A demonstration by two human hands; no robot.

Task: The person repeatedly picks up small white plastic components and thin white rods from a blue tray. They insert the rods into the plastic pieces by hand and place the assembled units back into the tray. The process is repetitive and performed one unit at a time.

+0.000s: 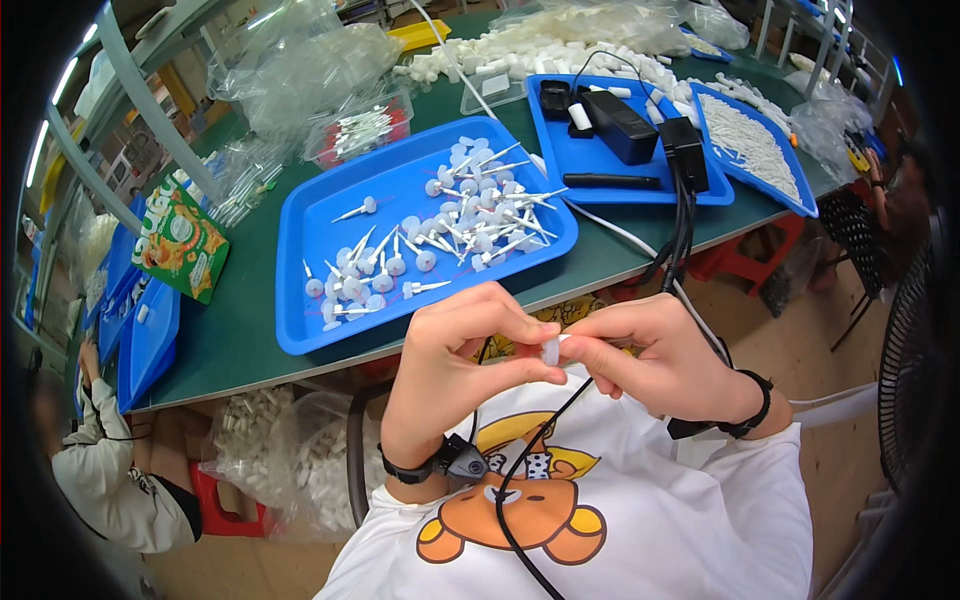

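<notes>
In front of my chest, just off the table's near edge, my two hands meet over a small part. My left hand [455, 355] pinches a small translucent white disc [551, 350] between thumb and fingertips. From the other side my right hand [655, 355] is closed, thumb against forefinger, on a small white piece whose far end is hidden in the fingers. The piece and the disc touch. Beyond my hands lies a blue tray [310, 225] with many white pointed sticks that carry similar round discs [396, 265], mostly heaped at its right and near side.
A second blue tray [545, 130] holds a black power adapter [618, 125], cables and a black pen [610, 181]. Right of it, another tray holds thin white pieces [745, 140]. A green snack bag [182, 240] stands left. White parts [540, 50] heap behind. Other people sit left and right.
</notes>
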